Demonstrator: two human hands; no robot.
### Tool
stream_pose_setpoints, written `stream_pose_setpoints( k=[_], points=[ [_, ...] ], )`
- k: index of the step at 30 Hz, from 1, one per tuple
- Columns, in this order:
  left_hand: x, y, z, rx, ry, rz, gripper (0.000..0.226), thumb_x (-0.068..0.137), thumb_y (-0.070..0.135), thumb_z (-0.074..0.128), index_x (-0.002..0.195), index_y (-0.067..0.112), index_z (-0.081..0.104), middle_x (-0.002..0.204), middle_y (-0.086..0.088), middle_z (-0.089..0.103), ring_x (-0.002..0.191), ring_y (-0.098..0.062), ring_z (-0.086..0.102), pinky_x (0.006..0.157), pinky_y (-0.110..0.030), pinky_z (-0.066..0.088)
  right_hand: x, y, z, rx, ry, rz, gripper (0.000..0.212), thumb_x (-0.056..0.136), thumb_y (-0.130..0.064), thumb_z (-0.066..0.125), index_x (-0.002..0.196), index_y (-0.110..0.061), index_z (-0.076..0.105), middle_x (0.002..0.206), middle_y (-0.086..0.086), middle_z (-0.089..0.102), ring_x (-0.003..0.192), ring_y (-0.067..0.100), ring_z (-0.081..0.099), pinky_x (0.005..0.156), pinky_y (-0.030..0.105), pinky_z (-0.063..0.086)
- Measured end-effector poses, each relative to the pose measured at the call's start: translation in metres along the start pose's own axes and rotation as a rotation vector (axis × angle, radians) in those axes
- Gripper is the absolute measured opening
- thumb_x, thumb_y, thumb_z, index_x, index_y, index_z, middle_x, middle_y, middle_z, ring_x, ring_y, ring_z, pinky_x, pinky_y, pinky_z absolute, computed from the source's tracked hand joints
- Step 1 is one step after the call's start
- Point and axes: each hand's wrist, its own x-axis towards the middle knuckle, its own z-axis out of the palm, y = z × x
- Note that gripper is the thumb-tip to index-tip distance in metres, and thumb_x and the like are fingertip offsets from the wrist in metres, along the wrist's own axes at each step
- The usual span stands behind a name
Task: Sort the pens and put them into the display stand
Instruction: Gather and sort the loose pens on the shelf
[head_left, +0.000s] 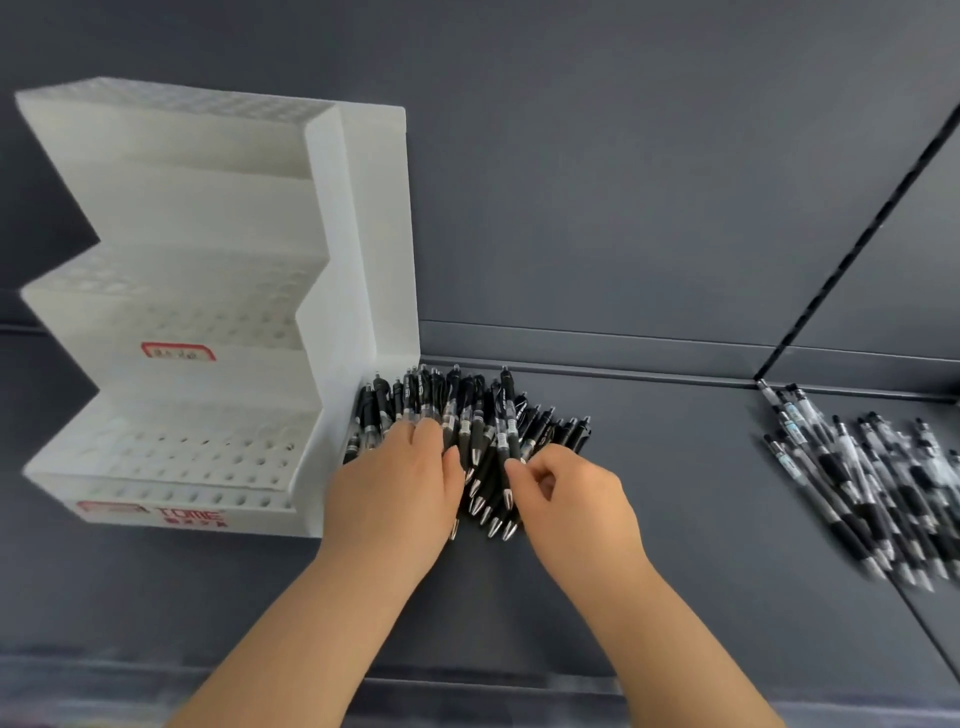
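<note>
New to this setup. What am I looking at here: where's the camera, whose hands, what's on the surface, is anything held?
There is no robot here: a person works with bare hands. The single picture comes from a wide-angle camera on the person's head, looking forward and down, so the forearms enter from the bottom edge.

On the dark grey shelf stands a white tiered display stand at the left; the holes that show hold no pens. Right beside it lies a pile of black pens. A second pile of pens lies apart at the far right.

The left hand lies on the black pile; whether it grips any pens is hidden. The right hand pinches one black pen with curled fingertips.
</note>
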Motion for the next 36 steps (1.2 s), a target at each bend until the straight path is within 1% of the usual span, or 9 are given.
stream_pose_setpoints(
  k=[5, 11, 17, 20, 23, 28, 31, 34, 36],
  points=[
    [-0.021, 0.001, -0.003, -0.047, -0.007, -0.067, 0.012, 0.086, 0.029, 0.047, 0.083, 0.02, 0.054, 0.067, 0.007, 0.054, 0.04, -0.014, 0.044, 0.037, -0.015, 0.017, -0.007, 0.012, -0.013, 0.07, -0.052, -0.029, 0.031, 0.092, -0.04, 0.05, 0.065, -0.023, 0.049, 0.056, -0.008, 0.05, 0.049, 0.008, 0.043, 0.053, 0.025, 0.042],
    [-0.045, 0.006, -0.011, 0.042, -0.021, -0.177, 0.01, 0.088, 0.029, 0.051, 0.092, 0.023, 0.059, 0.07, 0.009, 0.057, 0.039, -0.013, 0.039, 0.038, -0.014, 0.012, -0.018, 0.026, -0.016, 0.193, -0.197, -0.025, 0.028, 0.09, -0.04, 0.054, 0.068, -0.023, 0.056, 0.053, -0.007, 0.049, 0.045, 0.006, 0.039, 0.049, 0.022, 0.039],
    [-0.058, 0.004, -0.012, 0.026, -0.026, -0.192, 0.017, 0.086, 0.032, 0.046, 0.095, 0.025, 0.059, 0.073, 0.008, 0.06, 0.039, -0.014, 0.044, 0.039, -0.012, 0.013, -0.023, 0.027, -0.014, 0.219, -0.245, -0.017, 0.027, 0.089, -0.04, 0.055, 0.066, -0.025, 0.057, 0.048, -0.009, 0.048, 0.042, 0.005, 0.04, 0.045, 0.019, 0.037],
    [-0.06, -0.003, -0.016, -0.015, -0.02, -0.199, 0.024, 0.091, 0.037, 0.035, 0.103, 0.028, 0.054, 0.085, 0.009, 0.061, 0.048, -0.014, 0.051, 0.039, -0.018, 0.021, -0.025, 0.016, -0.01, 0.21, -0.244, -0.023, 0.027, 0.089, -0.04, 0.056, 0.067, -0.025, 0.058, 0.049, -0.009, 0.05, 0.042, 0.005, 0.04, 0.045, 0.018, 0.036],
    [-0.058, -0.013, -0.014, -0.072, -0.015, -0.129, 0.026, 0.094, 0.039, 0.032, 0.111, 0.03, 0.049, 0.093, 0.011, 0.058, 0.055, -0.012, 0.051, 0.042, -0.02, 0.027, -0.024, -0.002, -0.003, 0.166, -0.203, -0.032, 0.027, 0.089, -0.041, 0.054, 0.069, -0.023, 0.057, 0.053, -0.007, 0.051, 0.045, 0.006, 0.04, 0.049, 0.023, 0.039],
    [-0.042, -0.036, -0.019, -0.208, -0.005, 0.129, 0.012, 0.084, 0.032, 0.051, 0.091, 0.025, 0.058, 0.066, 0.011, 0.055, 0.038, -0.007, 0.04, 0.034, -0.015, 0.017, -0.011, -0.046, 0.013, -0.02, -0.063, 0.001, 0.025, 0.091, -0.044, 0.049, 0.074, -0.027, 0.054, 0.061, -0.009, 0.057, 0.056, 0.009, 0.053, 0.055, 0.027, 0.045],
    [-0.037, -0.054, -0.022, -0.286, -0.031, 0.241, 0.016, 0.084, 0.032, 0.046, 0.091, 0.024, 0.059, 0.065, 0.012, 0.052, 0.037, -0.006, 0.04, 0.031, -0.018, 0.023, -0.002, -0.066, 0.027, -0.268, -0.047, 0.065, 0.027, 0.092, -0.045, 0.045, 0.08, -0.023, 0.055, 0.071, -0.008, 0.061, 0.064, 0.013, 0.057, 0.053, 0.024, 0.041],
    [-0.035, -0.068, -0.022, -0.322, -0.068, 0.32, 0.02, 0.087, 0.033, 0.039, 0.089, 0.024, 0.057, 0.062, 0.012, 0.047, 0.036, -0.007, 0.039, 0.029, -0.021, 0.029, 0.005, -0.075, 0.041, -0.398, -0.036, 0.137, 0.036, 0.089, -0.043, 0.046, 0.065, -0.016, 0.046, 0.062, -0.003, 0.051, 0.054, 0.017, 0.046, 0.045, 0.023, 0.029],
    [-0.032, -0.073, -0.02, -0.328, -0.08, 0.386, 0.016, 0.084, 0.032, 0.044, 0.086, 0.024, 0.057, 0.061, 0.011, 0.046, 0.035, -0.008, 0.039, 0.027, -0.023, 0.031, 0.009, -0.078, 0.047, -0.375, -0.044, 0.204, 0.042, 0.087, -0.04, 0.051, 0.056, -0.015, 0.036, 0.053, -0.002, 0.038, 0.047, 0.018, 0.035, 0.045, 0.023, 0.025]
  ],
)
